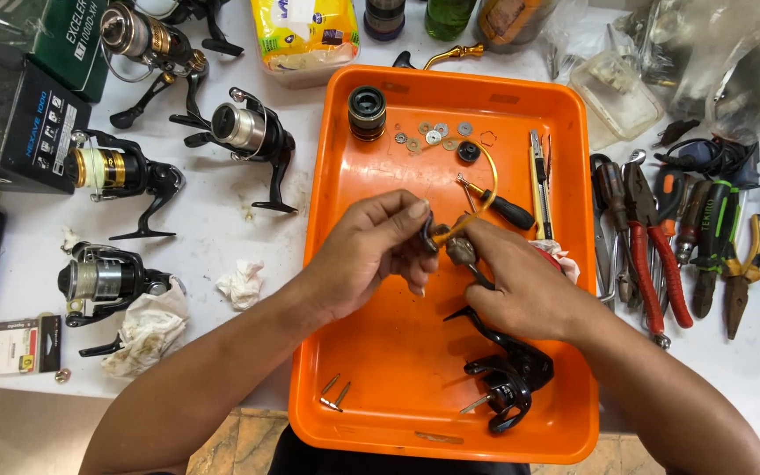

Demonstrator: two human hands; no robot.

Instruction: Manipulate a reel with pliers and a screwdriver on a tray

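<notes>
Over an orange tray (398, 387), my left hand (371, 255) pinches a small dark rotor piece with a gold bail wire (484, 189) arcing up from it. My right hand (521, 281) grips the same part from the right, with a white rag under its fingers. A black reel body (507, 374) lies on the tray just below my right hand. A black-and-gold spool (367, 113), several small washers (433, 136) and a black-handled screwdriver (505, 209) rest near the tray's far end. Two small screws (336, 393) lie at its near left corner.
Several spinning reels (248, 132) and crumpled tissues (241, 283) lie on the white table left of the tray, beside dark boxes (10, 114). Pliers and cutters with red and green handles (661, 264) lie to the right. Bottles and plastic bags stand at the back.
</notes>
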